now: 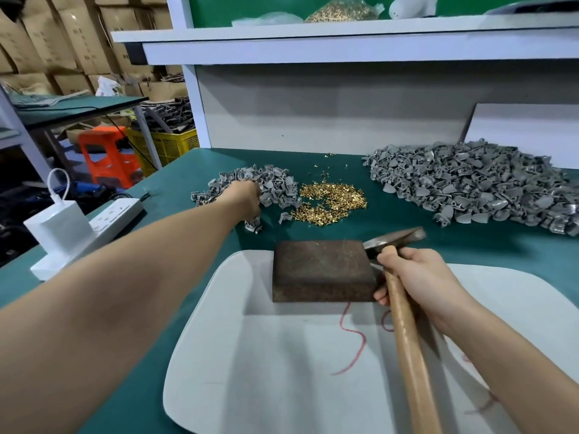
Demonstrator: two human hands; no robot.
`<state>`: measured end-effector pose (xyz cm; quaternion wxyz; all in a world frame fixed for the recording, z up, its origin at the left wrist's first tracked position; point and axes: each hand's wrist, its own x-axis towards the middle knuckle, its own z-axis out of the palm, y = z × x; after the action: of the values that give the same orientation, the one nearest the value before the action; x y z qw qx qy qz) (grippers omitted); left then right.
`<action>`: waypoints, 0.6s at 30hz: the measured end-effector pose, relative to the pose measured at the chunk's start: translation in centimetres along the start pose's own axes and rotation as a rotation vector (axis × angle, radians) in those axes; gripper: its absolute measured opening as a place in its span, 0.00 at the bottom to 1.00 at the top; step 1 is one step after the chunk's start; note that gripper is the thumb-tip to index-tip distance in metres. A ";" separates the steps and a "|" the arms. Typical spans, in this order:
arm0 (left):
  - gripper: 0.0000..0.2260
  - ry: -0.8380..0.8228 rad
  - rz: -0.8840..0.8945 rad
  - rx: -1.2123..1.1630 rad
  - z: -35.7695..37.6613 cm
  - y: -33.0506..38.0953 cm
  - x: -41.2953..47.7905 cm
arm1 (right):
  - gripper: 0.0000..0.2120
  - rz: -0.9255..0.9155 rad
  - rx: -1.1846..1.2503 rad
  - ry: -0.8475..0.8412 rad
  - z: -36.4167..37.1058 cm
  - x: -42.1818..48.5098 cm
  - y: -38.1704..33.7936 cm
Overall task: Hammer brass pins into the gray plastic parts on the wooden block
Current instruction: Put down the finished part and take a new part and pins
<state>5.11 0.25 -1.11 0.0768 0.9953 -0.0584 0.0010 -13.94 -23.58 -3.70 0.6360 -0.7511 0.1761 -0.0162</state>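
Observation:
A dark brown wooden block (322, 270) sits on a white pad (282, 355), its top bare. My right hand (419, 277) grips a hammer (404, 324) by its wooden handle, the metal head (394, 238) lying just right of the block. My left hand (242, 198) reaches far out into a small pile of gray plastic parts (275, 186); its fingers are buried in the pile and hidden. A heap of brass pins (332, 203) lies right of that pile. Two loose gray parts (253, 225) lie below my left hand.
A large heap of gray parts (476, 183) covers the right of the green table top (175, 189). A white power strip with a charger (72, 227) lies at the left edge. A shelf above holds a bag of pins (341, 9).

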 end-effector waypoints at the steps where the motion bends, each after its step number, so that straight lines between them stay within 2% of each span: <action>1: 0.14 -0.016 0.012 0.018 0.0 0.0 0.0 | 0.07 0.007 -0.006 0.011 0.0 0.0 0.0; 5: 0.10 -0.028 0.029 0.057 -0.1 0.3 0.2 | 0.11 0.019 -0.122 0.085 -0.3 0.0 -0.4; 8: 0.08 -0.045 0.047 0.061 -0.3 0.5 0.4 | 0.16 -0.065 -0.485 0.172 -0.5 -0.1 -0.9; 11: 0.07 -0.046 0.069 0.042 -0.4 0.7 0.4 | 0.16 -0.111 -0.810 0.267 -0.6 -0.7 -1.2; 16: 0.09 -0.015 0.063 -0.099 -0.7 0.4 0.2 | 0.16 -0.184 -1.087 0.372 -0.4 -1.8 -2.0; 18: 0.09 0.046 0.138 -0.169 -1.5 0.9 -0.4 | 0.17 -0.196 -1.161 0.372 -0.6 -1.8 -2.3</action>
<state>4.63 -0.39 0.50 0.1614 0.9786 -0.1251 0.0244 -15.24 -23.35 -1.02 0.0777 -0.9721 0.1941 -0.1067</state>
